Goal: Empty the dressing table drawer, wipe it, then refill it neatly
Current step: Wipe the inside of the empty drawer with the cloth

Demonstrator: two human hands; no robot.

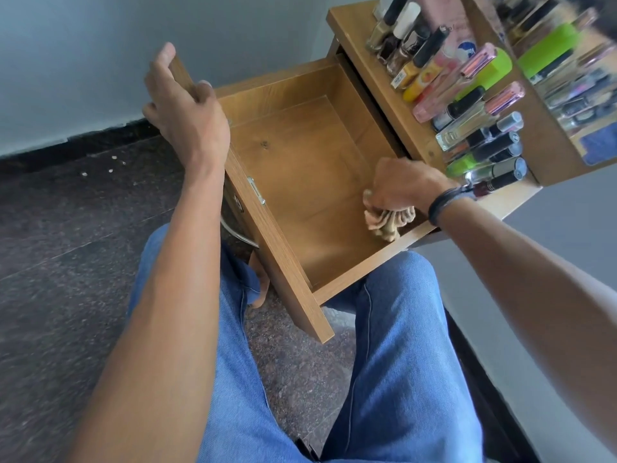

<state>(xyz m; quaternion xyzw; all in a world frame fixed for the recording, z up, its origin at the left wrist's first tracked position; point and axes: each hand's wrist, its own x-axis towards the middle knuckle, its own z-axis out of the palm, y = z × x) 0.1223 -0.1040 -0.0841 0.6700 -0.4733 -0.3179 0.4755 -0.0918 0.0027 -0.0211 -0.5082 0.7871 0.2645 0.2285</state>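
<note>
- Over your knees, the drawer (310,168) stands pulled well out of the desk (384,95), and no item shows on its wooden floor.
- Your left hand (187,108) grips the far end of the drawer front (283,255), with its fingers (203,91) curled over the top edge, holding the drawer steady.
- Your right hand (400,185) is down inside the drawer at its near right corner. It is closed around a bunched beige cloth (387,223), which touches the floor there.
- Emptying looks done, and you appear to be in the wiping step. How much of the floor has been covered cannot be told.
- For the next move, sweep the cloth across the floor towards the far left side, then into the corners and along the walls. Keep the left grip so the drawer does not slide.
- Refilling has not begun. The bottles (467,95) stand crowded on the desk just to the right, in front of the mirror (551,61), so watch your right elbow beside them.
</note>
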